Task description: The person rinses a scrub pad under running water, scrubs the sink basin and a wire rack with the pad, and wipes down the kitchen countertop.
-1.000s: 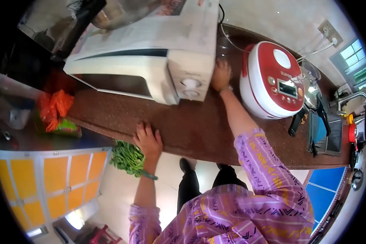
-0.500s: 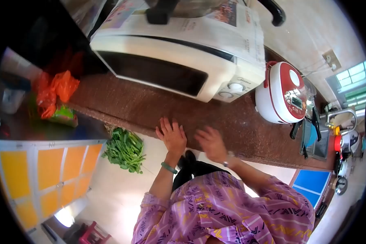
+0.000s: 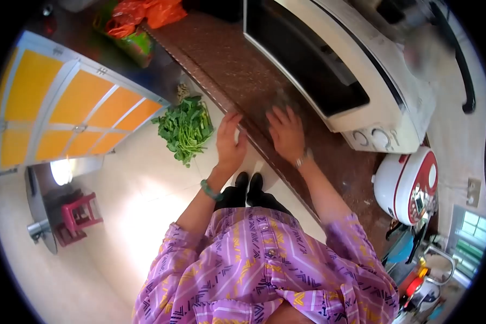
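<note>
My left hand (image 3: pixel 231 143), with a green bangle (image 3: pixel 211 190) at the wrist, is beside the front edge of the brown countertop (image 3: pixel 221 59). Its fingers are stretched out and the thumb stands apart, with nothing held. My right hand (image 3: pixel 288 136) wears a wristwatch (image 3: pixel 303 157) and is over the countertop near the microwave oven (image 3: pixel 356 121). Its fingers are spread and hold nothing; whether the palm touches the surface I cannot tell. Leafy greens (image 3: pixel 184 129) lie in a bunch on the floor, beyond my left hand.
A red and white rice cooker (image 3: pixel 397 186) stands to the right of the microwave, with a faucet (image 3: pixel 443 264) past it. Orange plastic bags (image 3: pixel 159 12) sit at the far left. Yellow-orange cabinet doors (image 3: pixel 65 110) and a pink stool (image 3: pixel 81 216) are on the left.
The view has turned left, so the microwave and rice cooker appear farther right. My left hand has shifted from the countertop to its edge; my right hand now reaches farther over the counter.
</note>
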Available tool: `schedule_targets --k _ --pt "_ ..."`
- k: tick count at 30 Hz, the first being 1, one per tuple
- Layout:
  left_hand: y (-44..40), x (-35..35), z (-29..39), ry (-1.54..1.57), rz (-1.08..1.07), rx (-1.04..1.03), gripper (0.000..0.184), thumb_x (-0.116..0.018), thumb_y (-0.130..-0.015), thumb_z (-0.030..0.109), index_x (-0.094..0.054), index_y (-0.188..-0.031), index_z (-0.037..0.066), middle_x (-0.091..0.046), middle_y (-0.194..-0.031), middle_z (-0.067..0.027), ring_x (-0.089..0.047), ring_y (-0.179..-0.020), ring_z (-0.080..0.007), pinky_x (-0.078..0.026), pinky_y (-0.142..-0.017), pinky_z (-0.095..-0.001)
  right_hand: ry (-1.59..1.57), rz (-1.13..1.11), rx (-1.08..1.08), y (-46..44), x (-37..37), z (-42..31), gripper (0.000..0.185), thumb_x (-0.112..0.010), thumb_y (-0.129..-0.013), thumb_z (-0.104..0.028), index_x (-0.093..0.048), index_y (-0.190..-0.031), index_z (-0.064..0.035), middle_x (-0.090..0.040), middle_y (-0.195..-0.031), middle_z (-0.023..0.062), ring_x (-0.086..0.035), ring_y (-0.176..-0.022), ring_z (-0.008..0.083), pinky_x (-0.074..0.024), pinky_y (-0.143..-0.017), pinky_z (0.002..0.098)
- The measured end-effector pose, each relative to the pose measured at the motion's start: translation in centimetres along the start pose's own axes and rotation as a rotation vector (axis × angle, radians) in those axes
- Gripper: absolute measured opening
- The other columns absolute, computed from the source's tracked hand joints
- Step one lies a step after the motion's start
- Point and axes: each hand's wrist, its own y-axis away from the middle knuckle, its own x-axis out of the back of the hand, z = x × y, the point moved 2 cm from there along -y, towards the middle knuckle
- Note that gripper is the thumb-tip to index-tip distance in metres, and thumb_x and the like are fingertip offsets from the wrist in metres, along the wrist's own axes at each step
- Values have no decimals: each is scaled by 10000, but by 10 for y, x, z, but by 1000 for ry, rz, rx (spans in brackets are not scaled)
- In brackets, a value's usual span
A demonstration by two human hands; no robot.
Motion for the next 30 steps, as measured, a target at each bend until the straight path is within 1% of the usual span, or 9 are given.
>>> schedule_targets --k 7,13,16,19,24,26,27,28,30 --pt "29 61 -70 -19 113 329 313 -563 -766 -20 -532 -1073 37 -561 -1093 -167 -532 -997 -355 -426 -866 -384 21 -75 48 -7 -7 -28 446 -598 -806 -217 -527 -1225 -81 -452 -1312 103 -348 -1226 382 -292 -972 560" --pt "-4 58 -114 100 146 368 257 -559 -771 -22 -552 -1020 44 -569 -1034 -156 -561 -927 -336 -445 -816 -371 31 -69 163 -143 -61 -54 438 -593 -813 -223 -526 -1224 -90 -450 -1316 102 -353 -1219 382 -298 -961 573" --pt "-20 64 -131 238 34 533 243 -569 -834 31 -569 -1071 84 -585 -1087 -86 -582 -926 -218 -471 -718 -301 70 -13 242 -226 -103 -69 430 -564 -830 -250 -522 -1240 -125 -470 -1308 95 -363 -1217 383 -304 -957 582" --pt "-21 78 -153 197 16 516 202 -561 -788 10 -567 -987 46 -582 -1025 -184 -570 -849 -398 -467 -711 -409 89 45 315 -313 -146 -88 413 -531 -847 -287 -523 -1250 -195 -482 -1308 86 -375 -1212 387 -299 -964 583" --pt "-17 100 -177 199 -22 635 172 -556 -792 16 -550 -962 37 -574 -921 -183 -548 -809 -411 -456 -666 -434 203 105 304 -431 -194 -116 399 -473 -889 -353 -510 -1272 -245 -482 -1319 61 -374 -1225 385 -312 -988 543" --pt "-25 108 -185 155 38 581 170 -552 -794 8 -544 -962 35 -571 -910 -187 -544 -789 -415 -452 -653 -438 292 285 364 -454 -197 -126 458 -646 -755 -296 -596 -1174 -118 -526 -1234 161 -427 -1191 302 -329 -996 480" --pt "-30 109 -190 112 48 556 176 -550 -795 -2 -547 -969 31 -576 -925 -191 -555 -809 -406 -459 -665 -429 296 75 277 -460 -206 -119 619 -643 -760 -400 -479 -1312 -171 -398 -1368 144 -285 -1284 324 -220 -1040 551" --pt "-38 110 -194 114 45 557 176 -550 -795 -2 -547 -969 31 -576 -925 -191 -555 -809 -406 -459 -665 -429 298 73 274 -456 -207 -114 619 -643 -760 -400 -479 -1312 -171 -398 -1368 144 -285 -1284 324 -220 -1040 551" --pt "-63 112 -197 92 111 472 182 -549 -795 -13 -558 -973 27 -584 -960 -191 -569 -842 -393 -466 -690 -414 211 122 352 -436 -201 -102 409 -497 -881 -337 -505 -1280 -246 -480 -1320 58 -367 -1229 381 -313 -992 534"
